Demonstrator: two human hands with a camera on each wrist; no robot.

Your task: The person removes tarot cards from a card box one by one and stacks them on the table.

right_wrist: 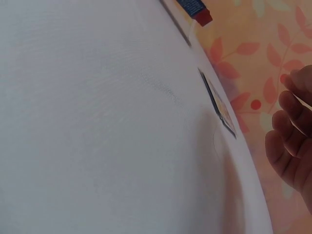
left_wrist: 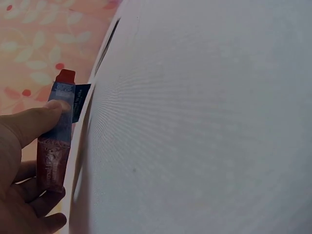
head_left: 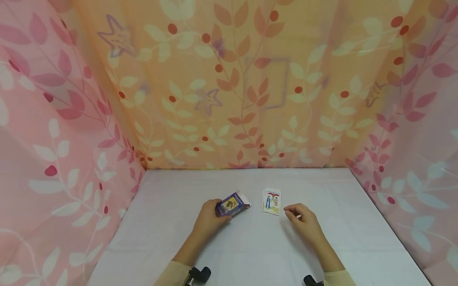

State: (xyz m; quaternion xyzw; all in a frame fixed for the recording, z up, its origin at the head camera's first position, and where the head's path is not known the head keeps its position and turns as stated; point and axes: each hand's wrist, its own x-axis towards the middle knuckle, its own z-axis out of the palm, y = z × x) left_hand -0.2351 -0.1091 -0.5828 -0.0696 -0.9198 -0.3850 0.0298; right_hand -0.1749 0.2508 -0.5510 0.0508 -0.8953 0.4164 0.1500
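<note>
My left hand (head_left: pixel 207 219) grips a purple card box (head_left: pixel 230 204) by its near end, thumb along one edge and fingers around the other. The box is tilted above the table, its far end open with the flap out. In the left wrist view the narrow side of the box (left_wrist: pixel 59 122) faces the camera, pressed by the thumb. To its right lies a small stack of picture cards (head_left: pixel 272 201), face up and slightly uneven. My right hand (head_left: pixel 305 223) hovers just right of the stack, fingers loosely bent and holding nothing; the right wrist view shows it apart from the cards (right_wrist: pixel 220 105).
A white cloth covers the table (head_left: pixel 257 254). Behind it hangs an orange leaf-patterned curtain (head_left: pixel 229 135), with pink curtains (head_left: pixel 71 159) at both sides. A black wrist camera (head_left: pixel 200 274) is strapped at each sleeve.
</note>
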